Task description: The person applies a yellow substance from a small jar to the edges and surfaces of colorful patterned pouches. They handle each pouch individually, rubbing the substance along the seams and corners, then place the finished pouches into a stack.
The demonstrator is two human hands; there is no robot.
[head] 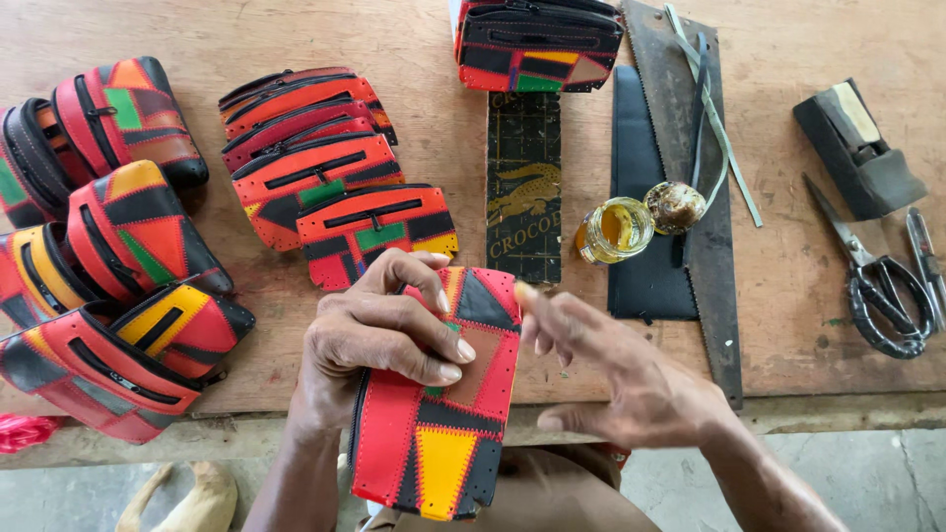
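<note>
On the worn wooden counter [414,30], rows of patchwork pouches [128,246] crowd the left, above a grey concrete floor [867,473]. The left hand [379,340] pinches a red patchwork pouch [448,414] at the counter's near edge, while the right hand [611,369] hovers beside it, its grip spread. Further right lie a glue jar [613,231], a saw [690,177] and scissors [877,276].

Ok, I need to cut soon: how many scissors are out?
1: black-handled scissors near the right end of the table. A smaller tool at the picture's edge may be another pair, partly cut off.
</note>
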